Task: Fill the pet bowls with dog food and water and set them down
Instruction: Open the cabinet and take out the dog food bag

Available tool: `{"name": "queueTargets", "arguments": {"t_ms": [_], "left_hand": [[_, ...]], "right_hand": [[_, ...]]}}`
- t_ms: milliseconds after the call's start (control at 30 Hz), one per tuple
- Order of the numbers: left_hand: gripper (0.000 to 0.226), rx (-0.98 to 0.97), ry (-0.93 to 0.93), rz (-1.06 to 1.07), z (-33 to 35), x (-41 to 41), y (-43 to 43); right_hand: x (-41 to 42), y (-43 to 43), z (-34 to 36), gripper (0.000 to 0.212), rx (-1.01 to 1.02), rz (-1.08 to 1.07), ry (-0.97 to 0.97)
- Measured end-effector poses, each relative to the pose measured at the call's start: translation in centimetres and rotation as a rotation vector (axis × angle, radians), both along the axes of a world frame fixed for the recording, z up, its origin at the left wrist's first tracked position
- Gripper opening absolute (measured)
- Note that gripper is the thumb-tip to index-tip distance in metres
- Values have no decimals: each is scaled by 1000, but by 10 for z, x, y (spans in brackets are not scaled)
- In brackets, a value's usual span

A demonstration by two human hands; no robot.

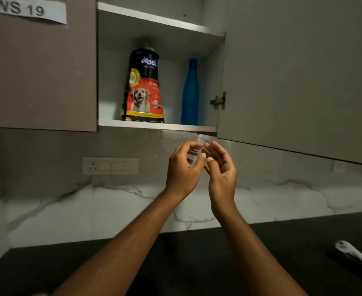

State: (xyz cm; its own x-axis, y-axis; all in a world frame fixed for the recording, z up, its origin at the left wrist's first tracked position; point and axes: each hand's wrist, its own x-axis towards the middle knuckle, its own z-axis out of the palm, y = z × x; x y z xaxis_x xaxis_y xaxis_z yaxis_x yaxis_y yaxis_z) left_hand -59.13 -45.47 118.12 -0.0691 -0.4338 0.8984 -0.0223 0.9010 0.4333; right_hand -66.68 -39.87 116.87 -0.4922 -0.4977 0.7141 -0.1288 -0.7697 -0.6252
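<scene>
2 empty hands (201, 167) over dark counter (186, 259)

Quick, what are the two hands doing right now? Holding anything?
Left hand: open, fingers curled, holding nothing.
Right hand: open, fingers curled, holding nothing.

"WS 19" on paper label (25, 9), "drools" on dog food bag (142, 86)
</scene>
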Motion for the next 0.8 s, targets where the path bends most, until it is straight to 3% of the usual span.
{"name": "queueTargets", "arguments": {"t_ms": [267,467,633,800], "left_hand": [[18,5,19,96,53,65,-123],[26,19,-73,221,123,117,-206],[54,136,-269,388,159,138,-267],[81,342,-338,349,176,132,-301]], "right_hand": [[28,-120,53,33,12,11,118],[33,-194,104,33,153,-163,326],[21,-245,152,49,334,-198,516],[6,-289,186,77,561,-49,612]]}}
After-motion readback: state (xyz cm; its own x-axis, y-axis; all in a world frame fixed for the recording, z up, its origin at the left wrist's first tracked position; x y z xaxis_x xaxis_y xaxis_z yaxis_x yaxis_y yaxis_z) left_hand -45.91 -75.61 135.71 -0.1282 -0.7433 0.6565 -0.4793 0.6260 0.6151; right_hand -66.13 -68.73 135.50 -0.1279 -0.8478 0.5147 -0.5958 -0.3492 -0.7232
